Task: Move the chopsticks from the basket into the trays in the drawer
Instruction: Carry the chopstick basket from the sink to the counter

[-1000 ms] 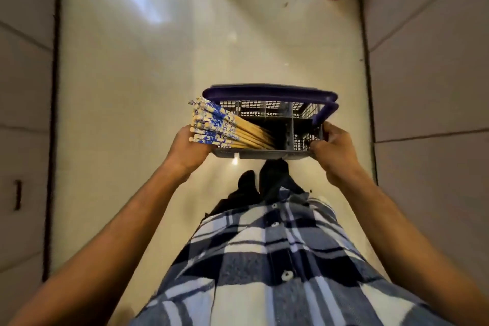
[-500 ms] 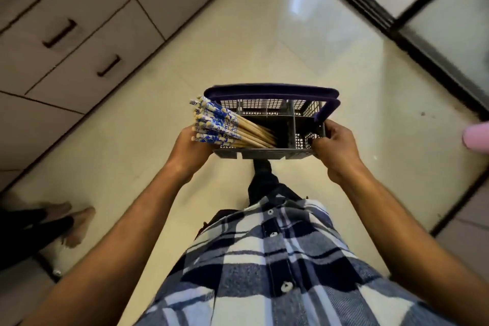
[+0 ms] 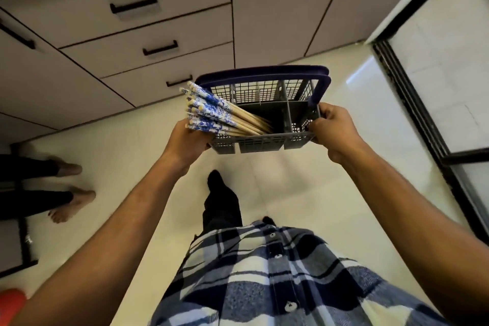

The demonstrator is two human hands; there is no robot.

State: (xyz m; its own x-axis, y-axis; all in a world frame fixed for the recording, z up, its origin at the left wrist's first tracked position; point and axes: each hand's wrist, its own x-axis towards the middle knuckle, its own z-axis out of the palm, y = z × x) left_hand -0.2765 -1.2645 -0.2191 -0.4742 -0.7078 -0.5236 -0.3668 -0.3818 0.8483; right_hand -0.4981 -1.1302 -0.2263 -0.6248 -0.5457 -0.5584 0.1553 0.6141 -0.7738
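Observation:
I carry a grey mesh basket (image 3: 264, 141) with a dark blue handle at chest height. A bundle of wooden chopsticks (image 3: 211, 112) with blue-and-white tops leans out of its left compartment. My left hand (image 3: 189, 140) grips the basket's left end under the chopstick tops. My right hand (image 3: 332, 127) grips the right end. The other compartments look bare. Beige cabinet drawers (image 3: 158, 45) with black handles face me, all closed; no trays are visible.
Another person's bare feet (image 3: 67, 193) stand on the pale tiled floor at the left. A black-framed glass door (image 3: 434, 124) runs along the right. A red object (image 3: 10, 302) sits at the bottom left corner. Tall cabinet doors (image 3: 280, 8) stand beside the drawers.
I have turned left with the basket: the drawers have swung from the upper left to straight ahead, and the pink object has left the view. Both hands keep the same grip.

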